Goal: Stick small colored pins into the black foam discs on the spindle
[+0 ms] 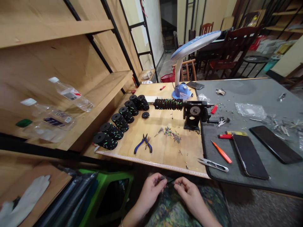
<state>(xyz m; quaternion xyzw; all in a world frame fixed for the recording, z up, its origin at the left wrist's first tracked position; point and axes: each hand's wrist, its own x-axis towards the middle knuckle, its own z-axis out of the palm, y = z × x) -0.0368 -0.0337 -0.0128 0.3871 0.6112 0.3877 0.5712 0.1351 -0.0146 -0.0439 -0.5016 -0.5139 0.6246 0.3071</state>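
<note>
My left hand (152, 188) and my right hand (188, 190) are close together above my lap, just below the table's front edge. Each is closed in a pinch, with thumb against fingers. Small thin bits show at the fingertips, too fine to name, and a dark strip lies between the hands. On the wooden tabletop (127, 148) ahead are blue-handled pliers (143, 144), a pile of coloured beads (169, 131) and small metal pieces (177, 137). Behind them, a black clamp device (194, 113) holds a horizontal rod stacked with black discs (168, 104) wound with coloured bits.
Several black spools (120, 122) line the table's left side. A blue-white lamp (182, 90) stands at the back. On the grey mat (220, 138) lie thread snips (214, 164), an orange tool (222, 152) and phones (251, 156). Bottles (59, 118) lie on the left shelf.
</note>
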